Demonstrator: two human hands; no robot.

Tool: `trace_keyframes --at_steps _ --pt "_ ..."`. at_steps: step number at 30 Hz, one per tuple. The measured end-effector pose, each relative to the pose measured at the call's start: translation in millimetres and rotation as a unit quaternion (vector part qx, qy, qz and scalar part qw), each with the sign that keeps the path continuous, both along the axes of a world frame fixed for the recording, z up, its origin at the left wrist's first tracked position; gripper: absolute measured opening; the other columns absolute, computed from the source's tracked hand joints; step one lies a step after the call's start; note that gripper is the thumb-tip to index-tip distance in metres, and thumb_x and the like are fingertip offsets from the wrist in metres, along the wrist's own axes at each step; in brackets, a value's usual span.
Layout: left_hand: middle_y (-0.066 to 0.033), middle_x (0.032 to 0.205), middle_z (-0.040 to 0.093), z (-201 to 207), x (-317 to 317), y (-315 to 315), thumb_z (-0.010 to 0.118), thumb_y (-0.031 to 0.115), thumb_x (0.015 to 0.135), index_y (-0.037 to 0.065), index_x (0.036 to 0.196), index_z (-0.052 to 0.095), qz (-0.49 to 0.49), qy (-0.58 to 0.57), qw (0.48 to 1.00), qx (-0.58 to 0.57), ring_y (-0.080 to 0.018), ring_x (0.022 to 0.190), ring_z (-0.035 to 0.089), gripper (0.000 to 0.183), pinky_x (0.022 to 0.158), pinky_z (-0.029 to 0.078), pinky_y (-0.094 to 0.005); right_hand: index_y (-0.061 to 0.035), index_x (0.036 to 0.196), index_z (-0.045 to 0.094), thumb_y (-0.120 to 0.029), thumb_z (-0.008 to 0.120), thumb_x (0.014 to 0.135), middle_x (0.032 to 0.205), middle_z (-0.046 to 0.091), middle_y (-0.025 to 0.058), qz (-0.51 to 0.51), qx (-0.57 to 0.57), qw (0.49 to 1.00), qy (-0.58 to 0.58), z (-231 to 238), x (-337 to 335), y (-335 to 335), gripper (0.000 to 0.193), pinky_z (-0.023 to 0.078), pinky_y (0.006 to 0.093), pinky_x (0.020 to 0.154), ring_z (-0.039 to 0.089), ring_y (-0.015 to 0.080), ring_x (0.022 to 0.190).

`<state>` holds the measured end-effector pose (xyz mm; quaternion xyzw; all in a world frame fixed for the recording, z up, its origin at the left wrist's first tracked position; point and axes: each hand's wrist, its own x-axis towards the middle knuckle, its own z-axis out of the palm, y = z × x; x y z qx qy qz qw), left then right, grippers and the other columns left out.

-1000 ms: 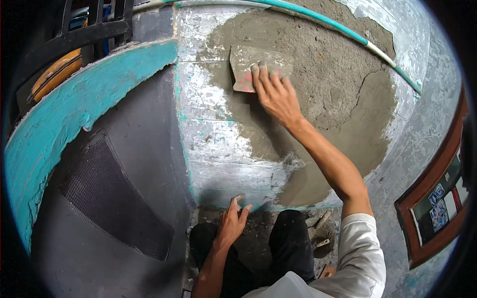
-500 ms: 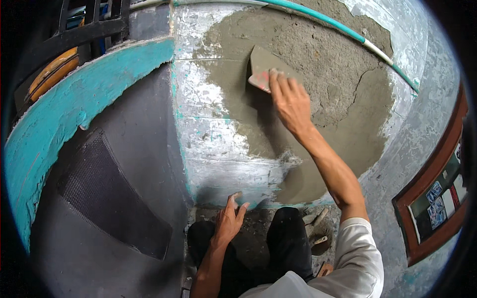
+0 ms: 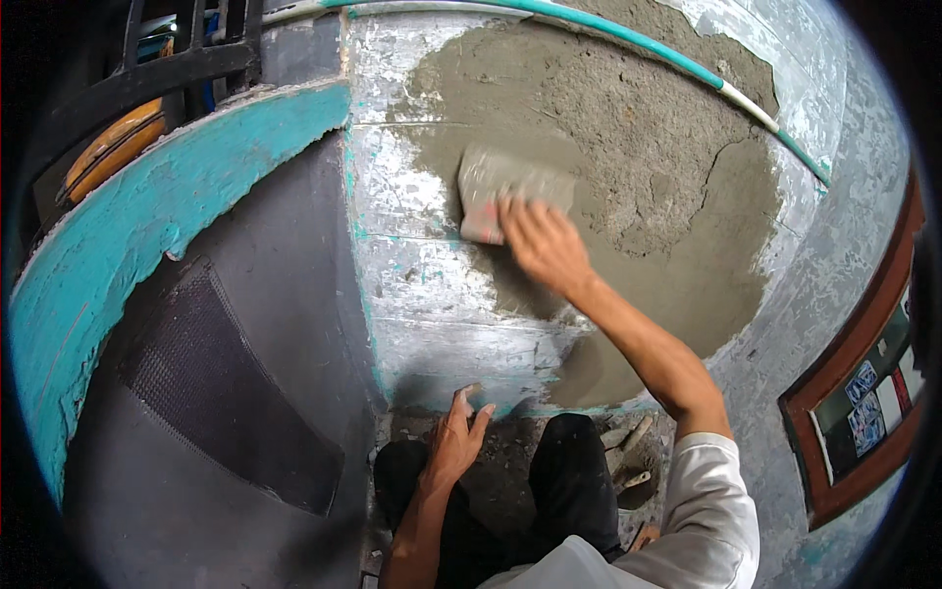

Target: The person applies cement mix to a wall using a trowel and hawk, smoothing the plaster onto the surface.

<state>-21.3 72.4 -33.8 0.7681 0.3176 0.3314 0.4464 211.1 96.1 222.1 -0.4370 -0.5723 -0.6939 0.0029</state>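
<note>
My right hand (image 3: pixel 543 245) is pressing the stiff, light plastering float (image 3: pixel 510 191) flat into soft wet mortar (image 3: pixel 638 147), fingers spread across its back, while my left hand (image 3: pixel 456 437) is resting open below it.

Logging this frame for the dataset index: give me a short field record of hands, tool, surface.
right hand: pressing a flat float against the wall, fingers spread on its back
left hand: open, fingertips resting at the wall's base
surface: wet grey plaster patch on a whitish, flaking wall
float position: left edge of the patch
nearby: teal pipe above the patch
</note>
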Motion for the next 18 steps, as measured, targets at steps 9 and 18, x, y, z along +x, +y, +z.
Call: trace_keyframes --at_steps 9,18 --pt "-0.0292 0.109 0.071 6.1 1.1 0.0 0.067 0.035 0.106 0.004 0.145 0.054 -0.012 -0.004 1.000 0.004 -0.0480 0.106 0.071 0.051 0.088 0.056 -0.0518 -0.0034 0.145 0.060 -0.014 0.065 0.095 0.129 0.071 0.0087 0.035 0.022 0.996 -0.074 117.0 3.4 13.5 0.051 0.052 0.0326 0.081 0.063 0.0186 0.109" --pt "-0.0315 0.115 0.072 4.9 1.0 0.8 0.066 0.038 0.107 0.006 0.146 0.054 -0.023 -0.008 0.999 -0.021 -0.0487 0.110 0.070 0.052 0.092 0.054 -0.0536 0.0014 0.136 0.063 -0.013 0.068 0.094 0.133 0.071 0.0108 -0.029 -0.077 0.992 -0.097 84.3 -2.4 26.1 0.045 0.052 0.0336 0.085 0.061 0.0204 0.118"
